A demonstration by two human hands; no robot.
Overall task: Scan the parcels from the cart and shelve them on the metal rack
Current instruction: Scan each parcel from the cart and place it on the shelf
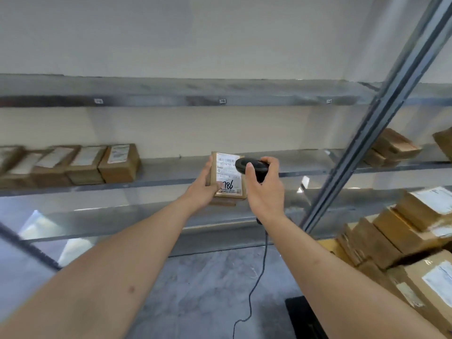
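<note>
A metal rack (220, 94) fills the frame from left to right, its grey shelves crossing at upper, middle and lower height against a pale wall (220, 33). A slanted upright (381, 133) cuts down from the upper right corner. On the middle shelf (171, 167) a row of boxes (80, 165) sits at the left, their fronts close to the shelf's front edge; bare shelf runs from the last of them to the upright at centre right. More boxes (391, 148) lie on the same level beyond the upright, at the right edge.

At lower right a stack of parcels (403, 241) crowds the corner, most with white labels facing up. Grey floor (208, 289) shows at bottom centre between the two forearms.

At centre frame the left hand (203, 189) holds a small parcel (228, 177) upright in front of the middle shelf's front edge, fingers on its left side and thumb pressed on the lower label, where "786" is written in black. Just right of it, the right hand (264, 189) is wrapped round a black scanner (249, 166), whose head overlaps the parcel's upper right corner. The scanner's cord (256, 277) hangs down to the bottom edge.
</note>
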